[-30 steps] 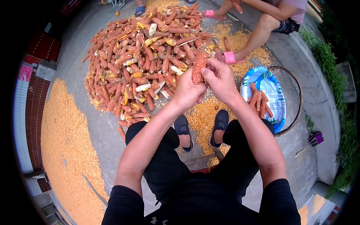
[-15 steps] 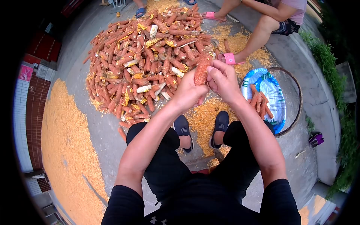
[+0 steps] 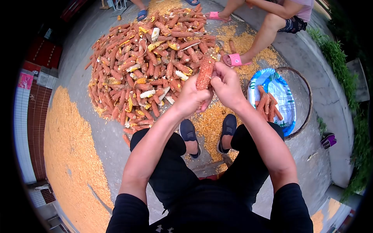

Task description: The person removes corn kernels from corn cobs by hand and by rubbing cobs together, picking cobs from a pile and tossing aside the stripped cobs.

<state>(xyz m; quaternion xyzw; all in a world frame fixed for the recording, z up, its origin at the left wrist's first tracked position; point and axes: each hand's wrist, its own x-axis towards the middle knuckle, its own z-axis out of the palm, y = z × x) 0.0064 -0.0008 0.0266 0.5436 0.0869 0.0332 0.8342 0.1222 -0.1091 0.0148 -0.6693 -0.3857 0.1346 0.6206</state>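
A reddish corn cob (image 3: 205, 73) stands tilted between my hands, with a few yellow kernels near its upper end. My left hand (image 3: 191, 96) is wrapped round its lower part. My right hand (image 3: 226, 86) is closed against the cob's right side, its thumb and fingers pressed on it. Just beyond and to the left lies a large pile of cobs (image 3: 136, 70), mostly stripped, some with yellow kernels. Loose kernels (image 3: 210, 124) cover the ground below my hands, between my shoes.
A basket lined with blue and white plastic (image 3: 285, 99) holds several cobs at the right. Another person's leg (image 3: 264, 37) with a pink sandal (image 3: 234, 59) is at the upper right. Spread kernels (image 3: 74, 155) lie at the left. A purple shoe (image 3: 328, 141) sits far right.
The cob and both hands have shifted slightly; the cob's tilt has varied a little. Both hands have stayed closed on it. The view has moved slightly.
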